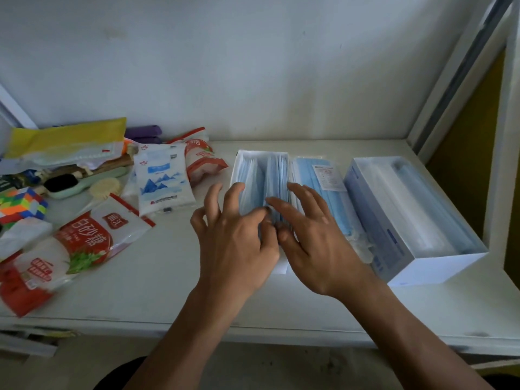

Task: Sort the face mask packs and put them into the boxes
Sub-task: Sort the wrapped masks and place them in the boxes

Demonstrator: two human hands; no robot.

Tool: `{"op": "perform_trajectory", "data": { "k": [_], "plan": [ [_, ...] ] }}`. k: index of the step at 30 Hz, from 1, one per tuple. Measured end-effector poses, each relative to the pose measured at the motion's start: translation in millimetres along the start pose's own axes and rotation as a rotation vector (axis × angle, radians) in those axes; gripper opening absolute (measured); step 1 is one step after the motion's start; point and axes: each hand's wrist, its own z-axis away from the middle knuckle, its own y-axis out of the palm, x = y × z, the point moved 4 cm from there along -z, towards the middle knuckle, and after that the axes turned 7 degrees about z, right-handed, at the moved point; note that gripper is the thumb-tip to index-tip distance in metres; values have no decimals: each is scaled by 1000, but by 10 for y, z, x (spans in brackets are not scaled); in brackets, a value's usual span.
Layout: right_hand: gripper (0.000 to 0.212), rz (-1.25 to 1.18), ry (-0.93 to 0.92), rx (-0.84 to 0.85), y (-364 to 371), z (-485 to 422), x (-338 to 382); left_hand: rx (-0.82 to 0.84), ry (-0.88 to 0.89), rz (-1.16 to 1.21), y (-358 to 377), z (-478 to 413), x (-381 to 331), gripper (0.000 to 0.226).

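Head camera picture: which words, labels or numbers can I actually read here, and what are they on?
"白砂糖": on the red-and-white bag.
The white bag with blue mountains: print too small to read.
The label on the mask pack: too small to read.
The side of the blue box: print blurred.

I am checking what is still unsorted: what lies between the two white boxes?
In the head view, a pack of blue masks in clear wrap lies flat on the table between them.
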Motion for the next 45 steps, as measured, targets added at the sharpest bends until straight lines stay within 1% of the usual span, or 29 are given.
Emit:
{"op": "perform_trajectory", "data": {
  "k": [2, 5, 10, 14, 18, 26, 29, 31, 33, 36, 39, 40, 41, 42, 43, 44, 45],
  "plan": [
    [60, 27, -4, 20, 10, -15, -1, -21, -17, 37, -10, -4, 32, 43],
    [57, 33, 22, 6, 7, -28, 1, -45, -80, 17, -17, -37, 130, 35],
    [54, 30, 54, -18, 11, -31, -17, -26, -165, -50, 9, -88, 258, 53],
    [52, 21, 62, -27, 10, -28, -37, -34, -141, -45, 17, -114, 260, 52],
    [55, 14, 74, -41, 11, -25, -55, -2, -129, -43, 40, -124, 256, 54],
    [54, 15, 87, -49, 21, -25, -59, 72, -173, -58, 54, -140, 268, 42],
    [58, 4, 93, -44, 11, -20, -57, 160, -240, -25, 71, -175, 280, 27],
    [59, -1, 102, -39, 7, -16, -62, 197, -298, 24, 70, -189, 294, 26],
    [58, 1, 102, -32, 14, -14, -72, 144, -304, 82, 34, -201, 306, 25],
    [53, -3, 111, -14, 29, -15, -80, -94, -214, 206, -110, -231, 314, 19],
    [51, -12, 106, 10, 31, 6, -89, -308, -144, 545, -283, -217, 280, 26],
    [52, -61, 95, 0, -12, 11, -65, -343, -142, 653, -335, -200, 243, 27],
    [50, -165, 95, -23, -60, 14, -55, -353, -144, 741, -381, -184, 190, 25],
    [46, -323, 108, -71, -115, 7, -61, -344, -145, 806, -408, -166, 126, 20],
    [43, -527, 154, -105, -198, 2, -59, -323, -147, 863, -420, -142, 51, 15],
    [45, -760, 208, -98, -258, -7, -63, -289, -148, 922, -407, -121, -22, 10],
    [50, -983, 221, -80, -300, -13, -64, -252, -148, 978, -380, -94, -88, 11]
  ]
}}
